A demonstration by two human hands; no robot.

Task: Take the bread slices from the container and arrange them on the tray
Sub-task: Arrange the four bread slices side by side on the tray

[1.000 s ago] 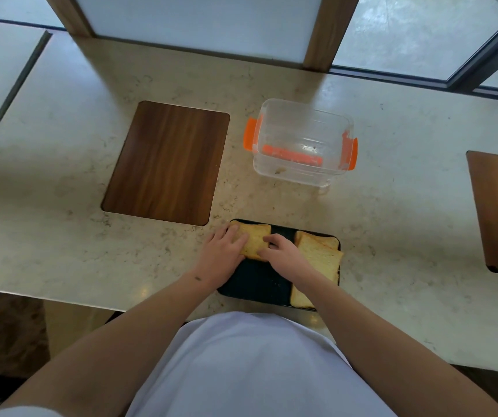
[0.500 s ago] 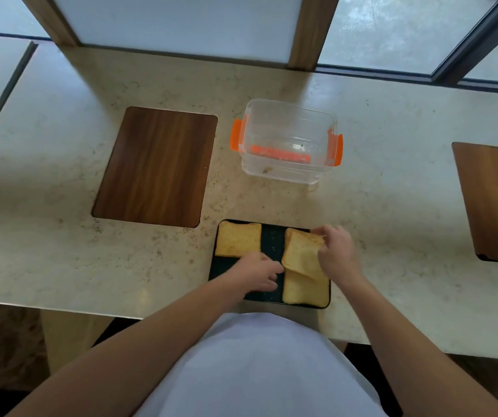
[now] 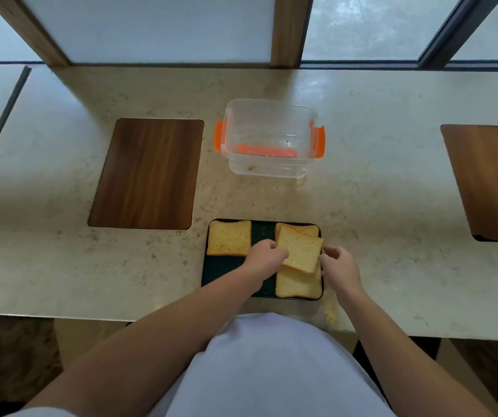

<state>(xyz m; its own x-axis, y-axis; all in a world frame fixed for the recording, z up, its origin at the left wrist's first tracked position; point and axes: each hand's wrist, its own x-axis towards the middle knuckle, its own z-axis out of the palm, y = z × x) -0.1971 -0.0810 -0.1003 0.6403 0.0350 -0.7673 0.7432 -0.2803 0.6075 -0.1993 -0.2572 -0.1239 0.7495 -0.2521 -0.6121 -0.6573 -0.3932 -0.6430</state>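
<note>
A black tray [image 3: 229, 275] lies at the counter's near edge. One bread slice [image 3: 229, 242] rests flat in its far left corner. On the right side a top slice [image 3: 300, 251] sits tilted over two others: a far slice [image 3: 299, 228] and a near slice [image 3: 297, 285]. My left hand [image 3: 264, 255] grips the tilted slice's left edge. My right hand [image 3: 338, 266] is at its right edge, fingers curled; whether it touches the slice is unclear. The clear container [image 3: 269, 139] with orange clips stands beyond the tray, holding no bread.
A dark wooden inlay [image 3: 148, 173] lies left of the container, and another wooden inlay [image 3: 491, 182] is at the far right. The stone counter [image 3: 377, 206] ends at window frames behind. My white shirt fills the bottom of the view.
My left hand moved from the tray's middle to the top slice's left edge. My right hand slid from the slice's far corner down to its right side. The slice lies flatter now.
</note>
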